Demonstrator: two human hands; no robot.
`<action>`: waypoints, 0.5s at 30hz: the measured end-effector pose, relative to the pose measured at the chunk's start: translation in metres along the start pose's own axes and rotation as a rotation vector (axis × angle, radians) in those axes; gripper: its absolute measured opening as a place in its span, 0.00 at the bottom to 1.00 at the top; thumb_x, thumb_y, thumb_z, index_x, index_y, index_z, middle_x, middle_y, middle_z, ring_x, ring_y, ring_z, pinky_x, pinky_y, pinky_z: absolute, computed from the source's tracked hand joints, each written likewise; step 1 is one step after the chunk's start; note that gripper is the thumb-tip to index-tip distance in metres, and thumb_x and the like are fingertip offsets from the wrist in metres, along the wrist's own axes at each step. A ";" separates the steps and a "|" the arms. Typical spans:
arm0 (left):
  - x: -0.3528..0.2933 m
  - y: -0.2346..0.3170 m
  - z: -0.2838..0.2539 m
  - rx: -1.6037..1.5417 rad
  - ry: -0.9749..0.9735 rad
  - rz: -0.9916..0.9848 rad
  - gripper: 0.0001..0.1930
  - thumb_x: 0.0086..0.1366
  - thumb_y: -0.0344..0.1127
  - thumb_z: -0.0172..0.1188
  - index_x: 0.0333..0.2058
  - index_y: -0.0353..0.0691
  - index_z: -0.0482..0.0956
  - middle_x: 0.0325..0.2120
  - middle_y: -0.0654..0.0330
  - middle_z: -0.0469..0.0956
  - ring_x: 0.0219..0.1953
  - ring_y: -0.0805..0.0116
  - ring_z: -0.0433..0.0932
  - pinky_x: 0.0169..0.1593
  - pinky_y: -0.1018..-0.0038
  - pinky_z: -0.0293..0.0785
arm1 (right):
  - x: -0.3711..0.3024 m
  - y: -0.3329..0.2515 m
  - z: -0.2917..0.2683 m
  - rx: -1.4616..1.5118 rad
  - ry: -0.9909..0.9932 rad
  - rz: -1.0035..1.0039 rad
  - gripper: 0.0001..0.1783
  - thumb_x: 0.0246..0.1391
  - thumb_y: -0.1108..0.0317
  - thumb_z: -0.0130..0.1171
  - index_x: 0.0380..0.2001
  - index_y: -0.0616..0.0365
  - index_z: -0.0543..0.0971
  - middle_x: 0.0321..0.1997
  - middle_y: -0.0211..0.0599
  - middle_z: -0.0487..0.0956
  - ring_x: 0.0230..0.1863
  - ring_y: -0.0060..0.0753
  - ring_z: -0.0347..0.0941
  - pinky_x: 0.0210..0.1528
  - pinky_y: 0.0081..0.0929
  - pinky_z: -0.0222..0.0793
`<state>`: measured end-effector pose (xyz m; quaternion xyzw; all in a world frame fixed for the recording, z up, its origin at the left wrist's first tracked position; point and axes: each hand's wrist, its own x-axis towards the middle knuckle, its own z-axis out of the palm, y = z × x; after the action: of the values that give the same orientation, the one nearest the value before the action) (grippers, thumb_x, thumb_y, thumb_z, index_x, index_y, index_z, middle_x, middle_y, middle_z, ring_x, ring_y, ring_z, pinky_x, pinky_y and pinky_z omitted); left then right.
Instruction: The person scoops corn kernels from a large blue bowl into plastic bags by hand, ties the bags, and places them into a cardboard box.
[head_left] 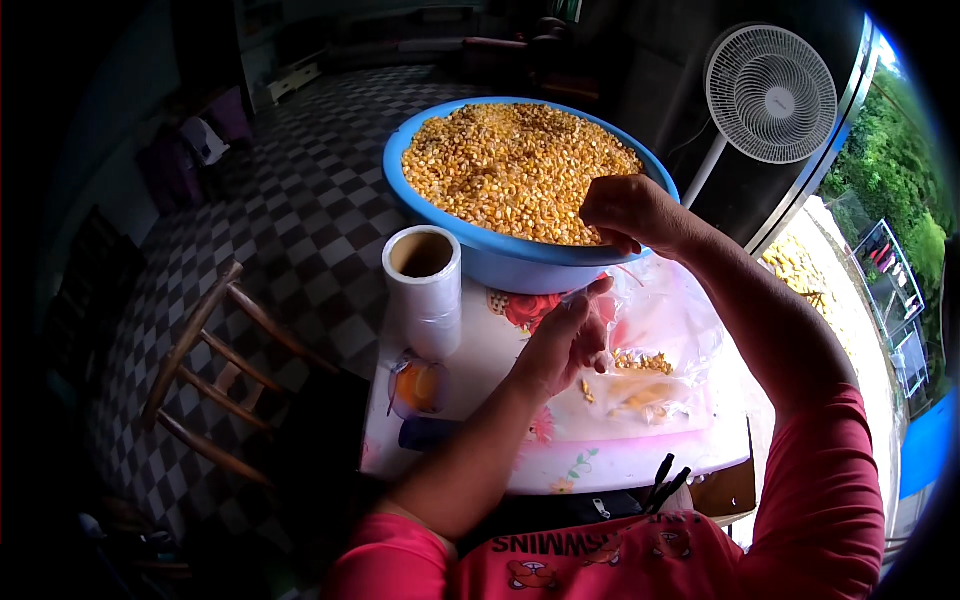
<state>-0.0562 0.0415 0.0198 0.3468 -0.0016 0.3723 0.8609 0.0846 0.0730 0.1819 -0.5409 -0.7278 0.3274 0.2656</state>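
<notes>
A large blue basin [400, 185] stands on the table, heaped with yellow corn kernels [520, 165]. My right hand [630, 212] is closed above the basin's near right rim; what its curled fingers hold is hidden. Lower and nearer, my left hand [572, 345] grips the upper edge of a clear plastic bag [680, 320], fingers partly bent. The bag lies slack on the table to the right of that hand. A small band of kernels [645, 362] shows at the bag, and a few more kernels lie beside my left fingers.
A roll of clear plastic [425, 300] stands upright left of my left hand, with a small orange-and-clear item [418, 388] below it. The flowered tablecloth [610, 455] covers the table. A wooden chair [215, 375] is at left, a white fan [772, 95] behind right.
</notes>
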 end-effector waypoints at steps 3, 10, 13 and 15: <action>-0.003 0.004 0.001 0.028 0.038 -0.004 0.35 0.62 0.55 0.52 0.57 0.35 0.57 0.16 0.63 0.69 0.13 0.75 0.67 0.21 0.77 0.71 | 0.043 0.004 0.015 -0.262 0.137 0.034 0.11 0.54 0.62 0.52 0.30 0.58 0.76 0.23 0.36 0.77 0.19 0.27 0.73 0.20 0.23 0.67; -0.001 0.002 -0.006 0.033 0.003 0.016 0.37 0.62 0.56 0.52 0.58 0.32 0.55 0.16 0.64 0.68 0.14 0.77 0.65 0.22 0.76 0.71 | 0.079 0.004 0.052 -0.753 -0.202 -0.095 0.24 0.57 0.49 0.44 0.38 0.61 0.75 0.37 0.54 0.77 0.40 0.51 0.75 0.45 0.40 0.69; -0.002 0.002 -0.007 0.043 0.006 0.016 0.37 0.62 0.56 0.52 0.58 0.33 0.55 0.16 0.65 0.67 0.14 0.78 0.65 0.22 0.76 0.71 | 0.086 0.011 0.054 -0.771 -0.267 -0.067 0.23 0.57 0.50 0.44 0.37 0.60 0.75 0.37 0.53 0.77 0.40 0.50 0.75 0.44 0.40 0.69; -0.001 0.001 -0.007 0.029 0.007 0.000 0.36 0.62 0.55 0.52 0.58 0.33 0.55 0.16 0.65 0.67 0.15 0.77 0.65 0.22 0.76 0.71 | 0.085 0.014 0.050 -0.827 -0.271 -0.083 0.21 0.57 0.52 0.44 0.36 0.60 0.75 0.36 0.52 0.78 0.40 0.49 0.75 0.43 0.39 0.70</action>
<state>-0.0593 0.0447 0.0147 0.3581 0.0068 0.3734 0.8558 0.0327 0.1479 0.1421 -0.5243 -0.8470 0.0656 -0.0586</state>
